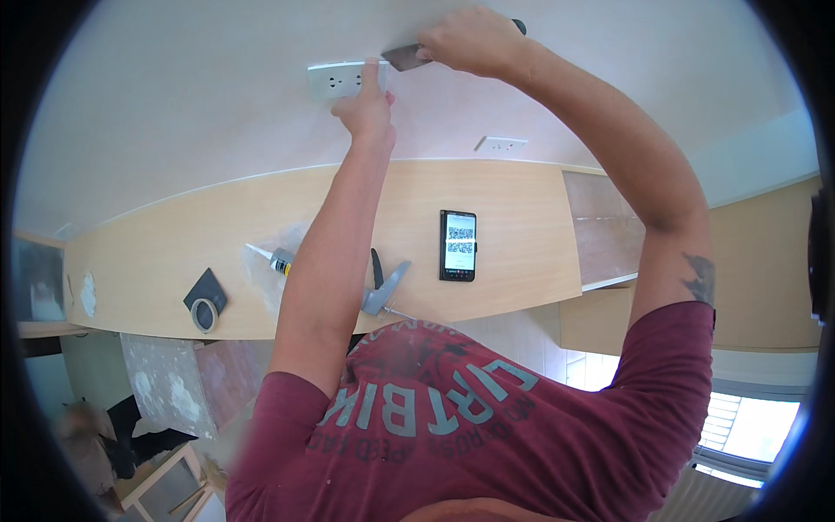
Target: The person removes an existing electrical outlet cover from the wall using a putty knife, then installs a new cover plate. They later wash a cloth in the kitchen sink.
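High on the pale wall sits a white double socket plate [323, 81]. My left hand [369, 109] grips its right end, one finger lying over the front and the thumb below. Just to the right, my right hand [474, 42] is closed around a putty knife [405, 57]. The knife's flat blade points left and its tip is close to the plate's upper right corner. Its dark handle end shows beyond my fist. Whether the blade touches the plate or only the wall, I cannot tell.
Below is a light wooden counter [513, 196] with a lit phone [459, 246], a sealant cartridge [280, 261], a grey caulking gun [387, 291] partly behind my arm, a roll of tape [204, 315] and a dark square sheet [209, 287]. A second socket plate [501, 144] is lower on the wall.
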Demonstrator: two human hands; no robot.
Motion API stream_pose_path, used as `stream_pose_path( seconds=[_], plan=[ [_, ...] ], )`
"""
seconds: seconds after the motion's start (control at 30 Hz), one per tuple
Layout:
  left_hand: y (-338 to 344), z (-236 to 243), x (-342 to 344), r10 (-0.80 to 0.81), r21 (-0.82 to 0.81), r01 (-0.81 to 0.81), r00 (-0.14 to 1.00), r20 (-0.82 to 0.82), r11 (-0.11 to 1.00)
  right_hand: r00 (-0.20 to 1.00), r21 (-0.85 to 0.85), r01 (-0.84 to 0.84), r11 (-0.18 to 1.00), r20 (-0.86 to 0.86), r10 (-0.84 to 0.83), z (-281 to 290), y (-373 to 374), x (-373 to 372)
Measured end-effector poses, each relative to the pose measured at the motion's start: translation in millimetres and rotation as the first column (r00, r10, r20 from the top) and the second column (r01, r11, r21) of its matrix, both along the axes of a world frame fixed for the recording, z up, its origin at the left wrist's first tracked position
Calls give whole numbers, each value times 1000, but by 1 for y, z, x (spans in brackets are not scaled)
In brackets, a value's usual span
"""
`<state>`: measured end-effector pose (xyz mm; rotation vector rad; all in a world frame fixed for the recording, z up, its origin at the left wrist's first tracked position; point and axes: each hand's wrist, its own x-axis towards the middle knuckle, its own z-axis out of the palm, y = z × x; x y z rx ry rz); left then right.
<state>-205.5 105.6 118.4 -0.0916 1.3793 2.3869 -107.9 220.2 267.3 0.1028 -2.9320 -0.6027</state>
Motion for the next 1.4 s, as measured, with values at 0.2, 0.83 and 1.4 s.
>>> stream_pose_path(
  seconds=[0.2, 0.83, 1.4],
  plan=[
    [-2, 4, 2, 18, -4, -18, 1000, -15, 1000, 998, -45, -21, 999, 50, 23, 14, 0, -10],
    [-4, -7, -2, -95, 57, 95, 995, -8, 994, 997, -23, -15, 1000, 69, 16, 5, 8, -1],
    [-24, -20, -12, -183, 155, 185, 983, -29, 970, 993, 30, -92, 995, 71, 90, -3, -10, -11]
  ],
)
